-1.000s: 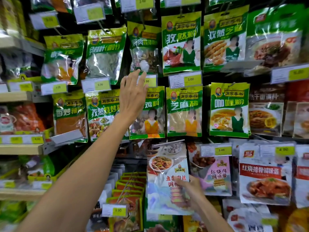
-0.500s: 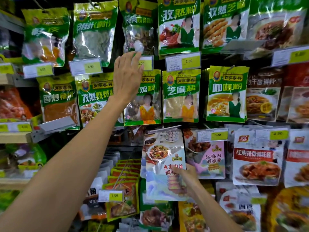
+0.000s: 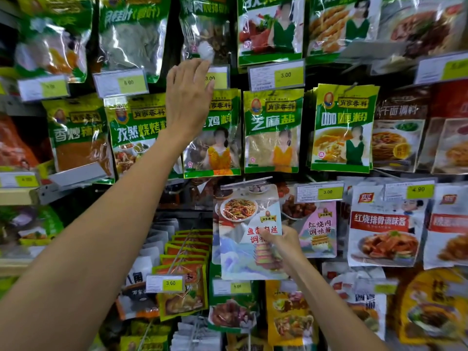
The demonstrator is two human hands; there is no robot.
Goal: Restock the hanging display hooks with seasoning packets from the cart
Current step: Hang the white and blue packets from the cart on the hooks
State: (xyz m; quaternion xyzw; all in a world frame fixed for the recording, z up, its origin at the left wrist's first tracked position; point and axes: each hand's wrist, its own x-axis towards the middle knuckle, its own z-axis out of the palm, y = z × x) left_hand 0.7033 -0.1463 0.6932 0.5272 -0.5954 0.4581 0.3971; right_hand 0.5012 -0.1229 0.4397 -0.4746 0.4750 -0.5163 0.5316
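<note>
My right hand [image 3: 283, 245] grips a pale seasoning packet [image 3: 247, 234] printed with a plate of stir-fry, thumb on its front. The packet's top sits at a hook's price-tag bar [image 3: 247, 182] in the third row. My left hand [image 3: 188, 97] reaches up with straight fingers, its fingertips at the yellow price tag [image 3: 217, 77] above a green chicken-powder packet [image 3: 217, 138]. Whether the fingers touch the tag cannot be made out. The left hand holds nothing.
Rows of green-and-yellow seasoning packets hang on hooks, among them sesame salt [image 3: 273, 130] and curry powder [image 3: 344, 127]. Red-labelled sauce packets [image 3: 385, 231] hang at the right. Orange packets [image 3: 184, 272] fill a hook at lower centre. Shelves [image 3: 17, 193] edge the left.
The view has tilted down and moved closer, so the display sits higher in frame. Both hands hold about the same places against the display; the right still grips the packet.
</note>
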